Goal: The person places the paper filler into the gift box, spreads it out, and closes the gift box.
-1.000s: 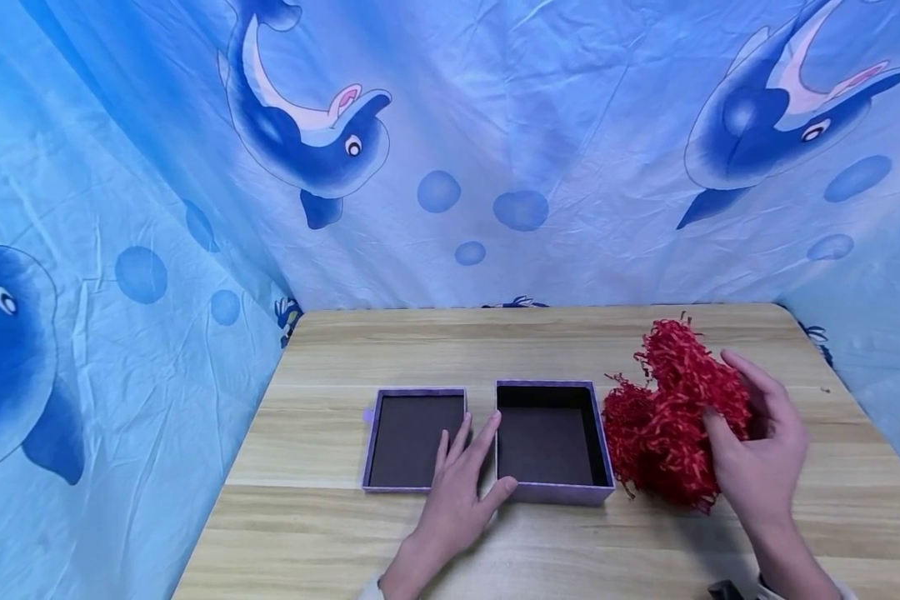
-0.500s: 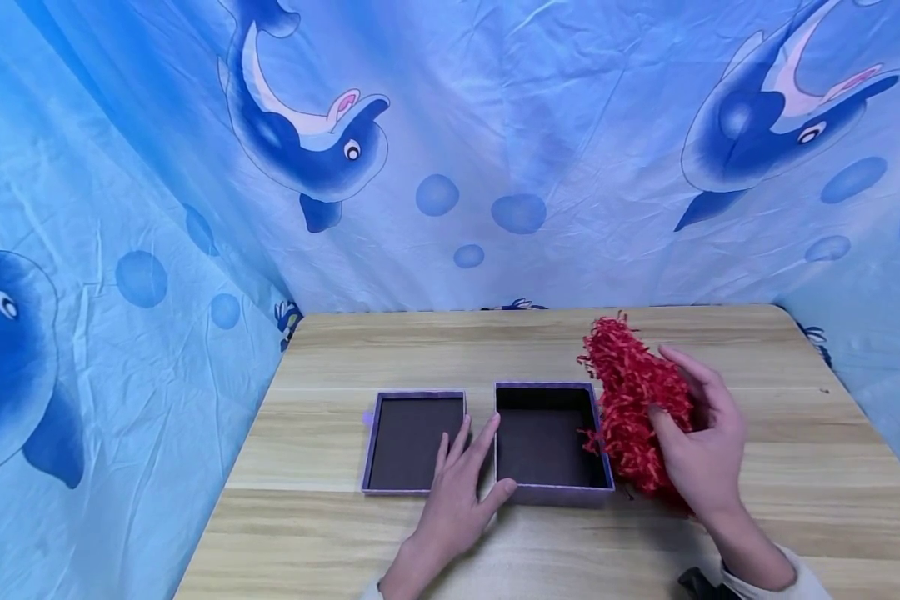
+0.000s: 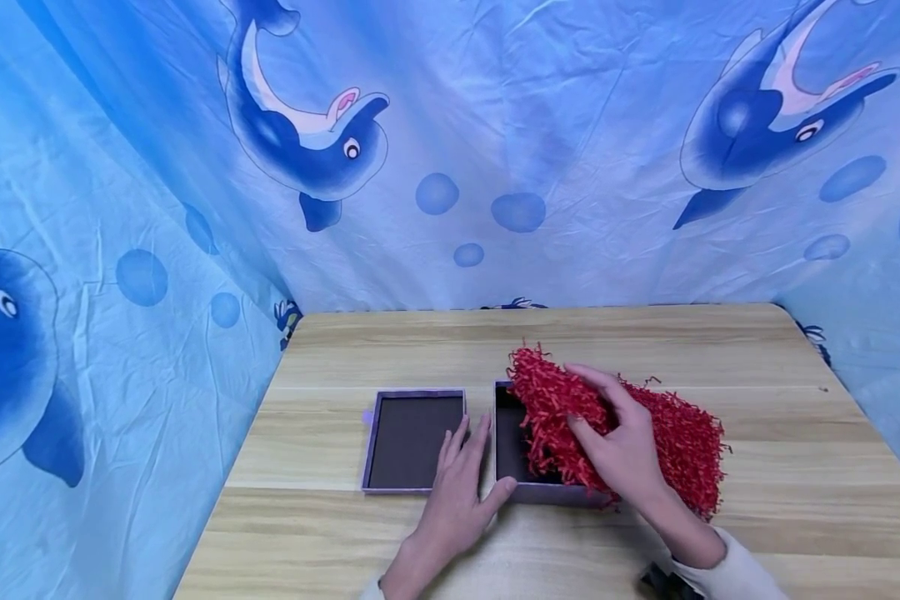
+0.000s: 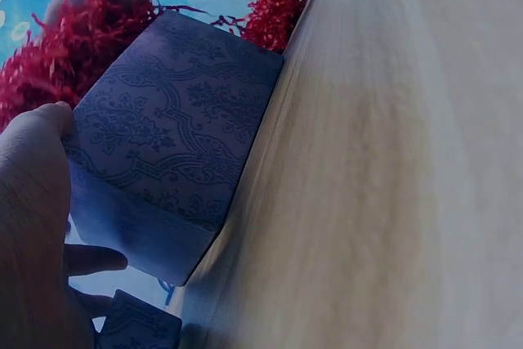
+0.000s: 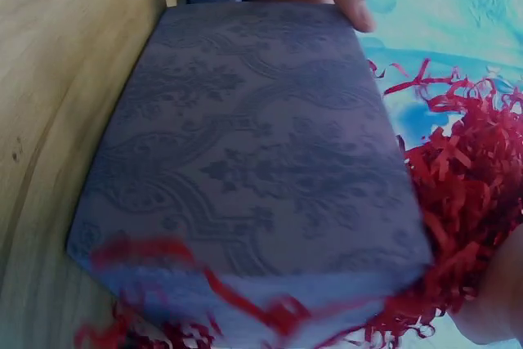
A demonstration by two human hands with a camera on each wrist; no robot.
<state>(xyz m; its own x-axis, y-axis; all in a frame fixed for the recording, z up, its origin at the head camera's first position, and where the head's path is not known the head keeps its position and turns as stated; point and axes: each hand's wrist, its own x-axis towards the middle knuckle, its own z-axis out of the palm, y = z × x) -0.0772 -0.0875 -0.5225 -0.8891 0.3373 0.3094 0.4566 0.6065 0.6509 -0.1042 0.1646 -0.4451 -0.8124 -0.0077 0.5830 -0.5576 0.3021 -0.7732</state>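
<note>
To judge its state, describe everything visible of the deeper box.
The deeper box stands upright and open on the table, beside the shallow box, looking like stiff purple cardboard with a scrolling floral pattern outside. Red shreds gripped by the right hand cover much of its opening; dark interior shows at left. The left hand touches its near left corner.

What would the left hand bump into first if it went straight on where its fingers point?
Probably the purple box: the left hand slants towards its left wall. Whether the index fingertip is touching it, I can't quite tell.
</note>
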